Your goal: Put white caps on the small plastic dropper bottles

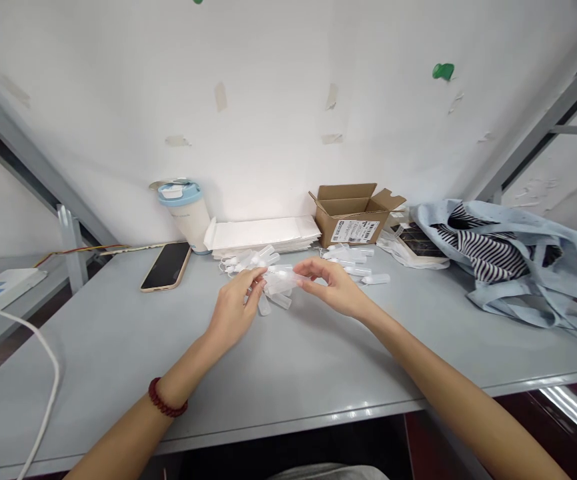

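My left hand (235, 303), a dark red beaded band on its wrist, pinches one end of a clear plastic piece (284, 280). From the other side, the fingers of my right hand (335, 287) grip the same piece. It looks thin and see-through, perhaps a small bag; its exact kind does not show. Behind and below it lies a pile of small translucent plastic tubes (263, 257), partly hidden by my hands. A second group of such tubes (351, 257) lies just beyond my right hand.
At the back stand a cup with a blue lid (185, 210), a stack of white envelopes (263, 233) and an open cardboard box (353, 217). A phone (167, 267) lies at left. On the right are a black-topped item (421, 240) and a light blue cloth bag (543, 233).
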